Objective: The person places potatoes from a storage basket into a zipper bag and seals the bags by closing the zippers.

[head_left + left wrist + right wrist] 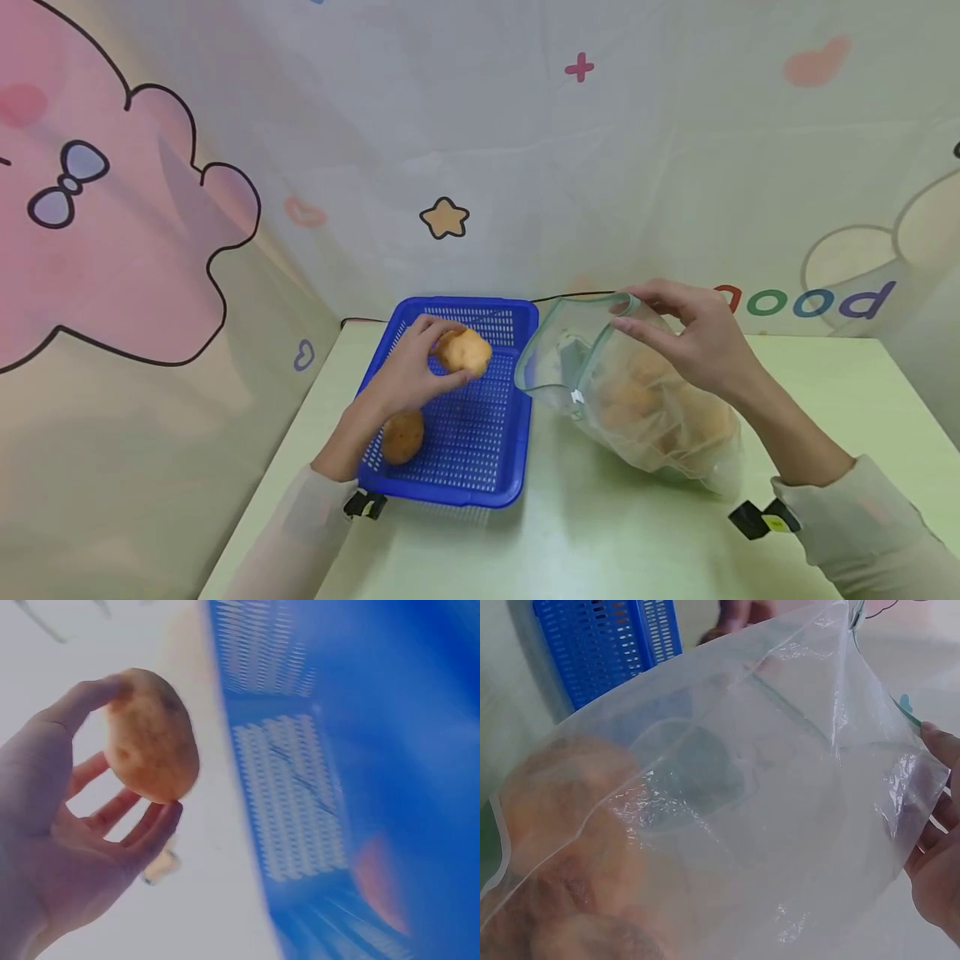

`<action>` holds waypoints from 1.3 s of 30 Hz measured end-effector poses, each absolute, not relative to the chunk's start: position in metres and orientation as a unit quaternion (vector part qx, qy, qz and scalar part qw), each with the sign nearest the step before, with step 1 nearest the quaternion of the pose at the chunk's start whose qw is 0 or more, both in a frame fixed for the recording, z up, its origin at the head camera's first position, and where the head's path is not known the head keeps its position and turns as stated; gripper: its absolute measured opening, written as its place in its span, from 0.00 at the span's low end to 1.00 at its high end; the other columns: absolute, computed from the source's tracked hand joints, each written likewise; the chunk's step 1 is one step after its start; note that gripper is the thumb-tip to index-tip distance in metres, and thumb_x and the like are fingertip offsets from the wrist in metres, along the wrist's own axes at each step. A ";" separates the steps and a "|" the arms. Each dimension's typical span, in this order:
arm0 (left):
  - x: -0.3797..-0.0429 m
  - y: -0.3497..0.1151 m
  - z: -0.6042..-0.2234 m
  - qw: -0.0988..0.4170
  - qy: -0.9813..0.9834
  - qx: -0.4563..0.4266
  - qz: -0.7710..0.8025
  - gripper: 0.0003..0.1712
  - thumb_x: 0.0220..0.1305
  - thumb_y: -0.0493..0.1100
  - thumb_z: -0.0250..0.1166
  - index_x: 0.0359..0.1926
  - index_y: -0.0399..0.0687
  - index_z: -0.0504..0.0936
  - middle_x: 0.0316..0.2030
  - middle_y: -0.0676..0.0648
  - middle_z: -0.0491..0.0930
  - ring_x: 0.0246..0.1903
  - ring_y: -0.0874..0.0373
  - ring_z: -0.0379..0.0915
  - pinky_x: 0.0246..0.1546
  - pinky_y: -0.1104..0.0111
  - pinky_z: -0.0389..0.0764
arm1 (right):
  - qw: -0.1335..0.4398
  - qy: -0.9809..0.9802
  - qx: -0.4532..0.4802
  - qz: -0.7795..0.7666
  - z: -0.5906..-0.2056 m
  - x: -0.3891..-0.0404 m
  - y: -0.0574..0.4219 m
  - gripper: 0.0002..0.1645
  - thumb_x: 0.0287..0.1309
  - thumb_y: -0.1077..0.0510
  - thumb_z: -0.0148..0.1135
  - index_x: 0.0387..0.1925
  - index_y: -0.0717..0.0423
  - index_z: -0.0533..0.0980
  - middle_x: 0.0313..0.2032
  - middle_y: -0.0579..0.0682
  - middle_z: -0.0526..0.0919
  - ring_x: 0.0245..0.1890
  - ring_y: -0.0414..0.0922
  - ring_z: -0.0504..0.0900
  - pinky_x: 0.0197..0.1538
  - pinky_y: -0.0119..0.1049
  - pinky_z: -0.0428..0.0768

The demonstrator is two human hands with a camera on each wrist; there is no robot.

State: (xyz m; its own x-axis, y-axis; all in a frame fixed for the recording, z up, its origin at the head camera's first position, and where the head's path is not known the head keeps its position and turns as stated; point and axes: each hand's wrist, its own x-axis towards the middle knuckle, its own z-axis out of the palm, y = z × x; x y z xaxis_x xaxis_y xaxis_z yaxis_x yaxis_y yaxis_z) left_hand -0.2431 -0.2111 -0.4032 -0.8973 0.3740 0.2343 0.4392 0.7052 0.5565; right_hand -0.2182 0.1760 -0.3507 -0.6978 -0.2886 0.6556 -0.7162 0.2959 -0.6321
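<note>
My left hand [411,371] holds a potato [467,352] between thumb and fingers, above the blue plastic basket [519,467]. In the left wrist view the same potato [154,739] is tan with small dents. Another potato [402,437] lies in the basket's near left corner. My right hand [693,333] pinches the green-edged rim of a translucent zip bag [622,433], whose mouth gapes toward the basket. Several potato-like round tan things show blurred through the bag's film [795,825] in the right wrist view.
Basket and bag stand side by side on a pale green table [570,533]. Behind them hangs a printed cloth [487,167] with cartoon figures and letters. A thin dark cord [573,295] runs along the table's back edge.
</note>
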 end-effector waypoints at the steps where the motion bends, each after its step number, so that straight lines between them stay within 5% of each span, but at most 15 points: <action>1: -0.241 -0.206 -0.395 0.061 -0.912 -0.229 -0.335 0.37 0.63 0.55 0.78 0.69 0.51 0.77 0.63 0.46 0.71 0.62 0.49 0.71 0.60 0.55 0.83 | 0.214 -0.774 0.323 0.501 -0.351 -0.219 0.176 0.21 0.55 0.76 0.75 0.49 0.59 0.87 0.40 0.46 0.91 0.42 0.35 0.88 0.50 0.23 0.82; 11: -0.222 -0.142 -0.346 0.094 -0.853 -0.338 -0.387 0.39 0.62 0.51 0.80 0.70 0.51 0.74 0.64 0.50 0.72 0.62 0.55 0.73 0.60 0.59 0.83 | 0.209 -0.766 0.330 0.510 -0.354 -0.221 0.176 0.20 0.56 0.76 0.75 0.48 0.58 0.87 0.40 0.48 0.91 0.42 0.36 0.88 0.49 0.24 0.83; 18: -0.225 -0.114 -0.357 0.074 -0.840 -0.386 -0.375 0.40 0.62 0.51 0.80 0.70 0.47 0.74 0.63 0.49 0.72 0.60 0.57 0.72 0.58 0.66 0.82 | 0.192 -0.761 0.328 0.526 -0.356 -0.221 0.178 0.21 0.56 0.76 0.74 0.50 0.59 0.87 0.44 0.53 0.91 0.46 0.38 0.87 0.54 0.27 0.82; 39: -0.231 -0.099 -0.366 0.042 -0.845 -0.373 -0.381 0.38 0.65 0.50 0.78 0.72 0.47 0.73 0.64 0.48 0.74 0.62 0.55 0.72 0.61 0.61 0.83 | 0.193 -0.748 0.345 0.533 -0.356 -0.224 0.179 0.18 0.57 0.77 0.73 0.47 0.59 0.87 0.41 0.51 0.89 0.40 0.41 0.84 0.50 0.26 0.83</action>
